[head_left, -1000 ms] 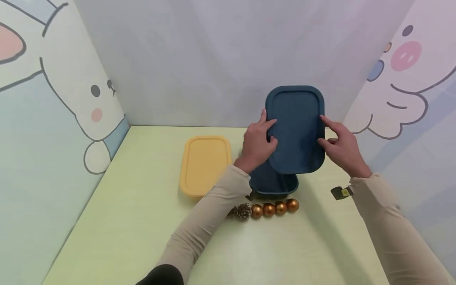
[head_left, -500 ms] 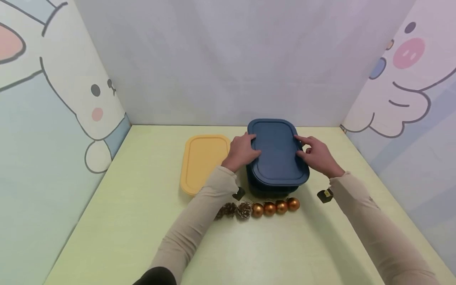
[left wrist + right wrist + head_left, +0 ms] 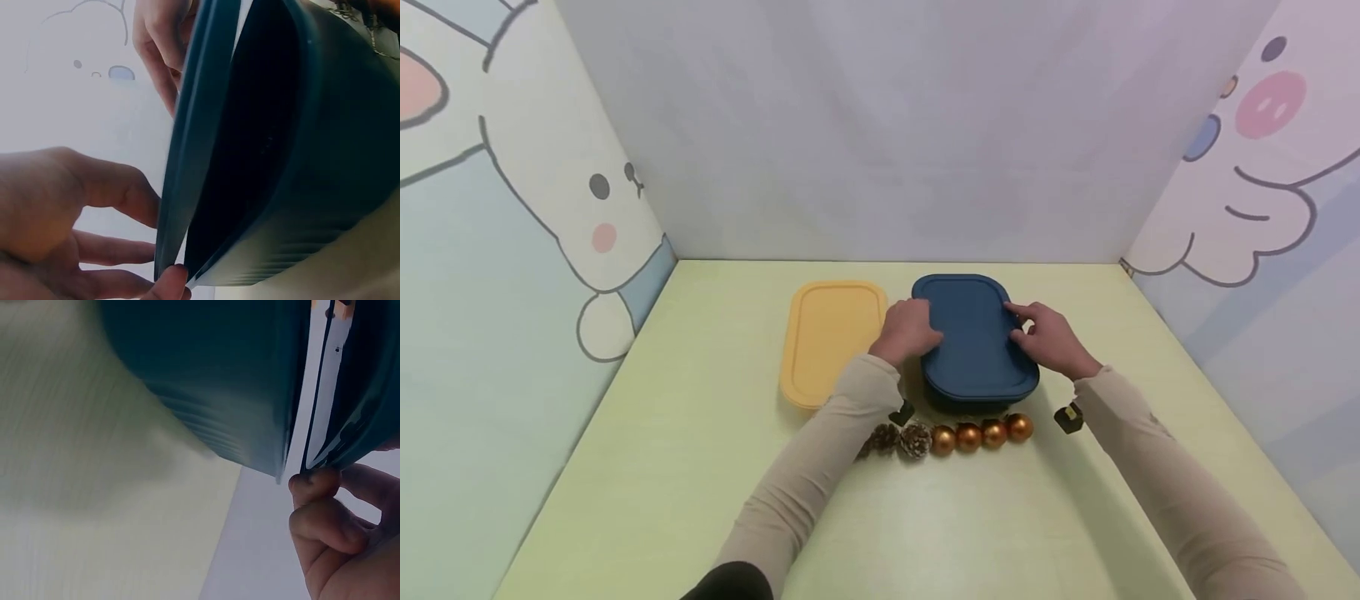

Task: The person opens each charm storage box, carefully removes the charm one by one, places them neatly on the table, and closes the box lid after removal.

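Note:
A dark blue lid (image 3: 972, 337) lies over a matching dark blue storage box (image 3: 966, 407) on the table. My left hand (image 3: 907, 332) holds the lid's left edge, thumb on top. On the opposite edge, my right hand (image 3: 1049, 340) pinches it between thumb and fingers. In the left wrist view a wedge-shaped gap parts the lid (image 3: 194, 131) from the box rim (image 3: 309, 81), narrowing toward the left fingers. The right wrist view has a bright gap between the lid (image 3: 378, 381) and the box (image 3: 206, 369). What the box contains is hidden.
Left of the blue box sits a yellow lidded box (image 3: 833, 342). In front lies a row of copper baubles (image 3: 968, 437) and pine cones (image 3: 915, 440), partly behind the left sleeve. A grey wall (image 3: 880, 125) backs the table, and cartoon-printed walls flank it.
Both hands have brought the blue lid down and slightly left, from raised above the box onto its top. The yellow box, baubles and cones have stayed put.

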`<state>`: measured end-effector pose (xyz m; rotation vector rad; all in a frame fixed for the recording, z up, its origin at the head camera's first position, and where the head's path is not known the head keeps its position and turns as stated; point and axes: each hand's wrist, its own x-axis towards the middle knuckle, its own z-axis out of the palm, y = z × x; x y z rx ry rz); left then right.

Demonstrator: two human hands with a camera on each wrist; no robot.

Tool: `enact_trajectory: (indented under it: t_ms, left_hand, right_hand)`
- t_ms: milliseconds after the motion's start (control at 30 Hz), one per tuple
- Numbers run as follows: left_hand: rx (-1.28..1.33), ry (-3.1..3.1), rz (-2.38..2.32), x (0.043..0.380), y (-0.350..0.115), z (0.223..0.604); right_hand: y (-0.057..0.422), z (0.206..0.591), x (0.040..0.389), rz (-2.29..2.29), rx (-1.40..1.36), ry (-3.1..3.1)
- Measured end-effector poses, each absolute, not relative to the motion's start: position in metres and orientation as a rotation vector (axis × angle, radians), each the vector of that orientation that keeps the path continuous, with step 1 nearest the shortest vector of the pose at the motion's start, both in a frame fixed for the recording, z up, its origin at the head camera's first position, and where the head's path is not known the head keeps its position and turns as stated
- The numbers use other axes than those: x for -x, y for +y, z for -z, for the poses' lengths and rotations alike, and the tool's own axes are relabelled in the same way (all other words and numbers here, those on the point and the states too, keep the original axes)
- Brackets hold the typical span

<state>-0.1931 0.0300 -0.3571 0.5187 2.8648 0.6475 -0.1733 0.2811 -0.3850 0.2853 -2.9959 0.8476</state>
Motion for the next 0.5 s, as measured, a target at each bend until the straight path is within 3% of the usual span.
enact_trajectory:
  t_ms: [500]
  left_hand:
    - [-0.544,2.841,-0.560,0.197,0.036,0.365]
  right_hand:
    - [0.280,0.398,0.176,-0.815,-0.286,-3.003]
